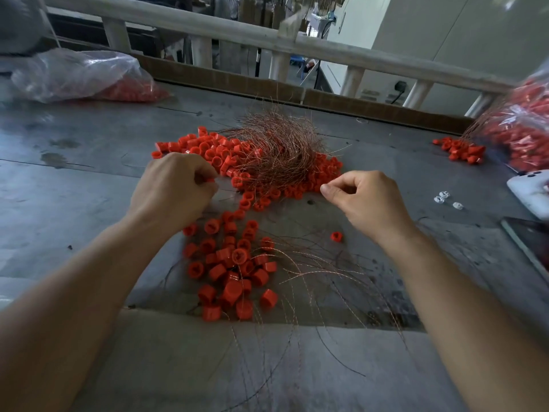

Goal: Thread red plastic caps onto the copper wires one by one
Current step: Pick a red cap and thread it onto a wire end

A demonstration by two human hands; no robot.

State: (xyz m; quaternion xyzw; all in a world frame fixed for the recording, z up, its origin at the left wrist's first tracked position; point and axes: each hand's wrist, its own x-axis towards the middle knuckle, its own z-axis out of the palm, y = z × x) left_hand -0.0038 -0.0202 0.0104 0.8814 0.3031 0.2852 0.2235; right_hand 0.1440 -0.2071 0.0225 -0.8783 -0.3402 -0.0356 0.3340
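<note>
A tangled bundle of thin copper wires (279, 147) lies on a heap of loose red plastic caps (208, 150) at the middle of the grey table (74, 185). My left hand (175, 188) has its fingers curled around a red cap, of which only a sliver shows at the fingertips. My right hand (365, 197) pinches thumb against forefinger at the edge of the heap; any wire in the pinch is too thin to make out. Nearer to me lies a second group of red caps (234, 272) with copper wires (320, 281) trailing from it.
A clear plastic bag of red caps (89, 75) lies at the far left and another bag (523, 126) at the far right, with a small cap pile (460, 150) beside it. Small white clips (444, 199), a white device (528, 188) and a dark phone (528, 242) lie at the right edge. A wooden railing (267, 40) borders the back.
</note>
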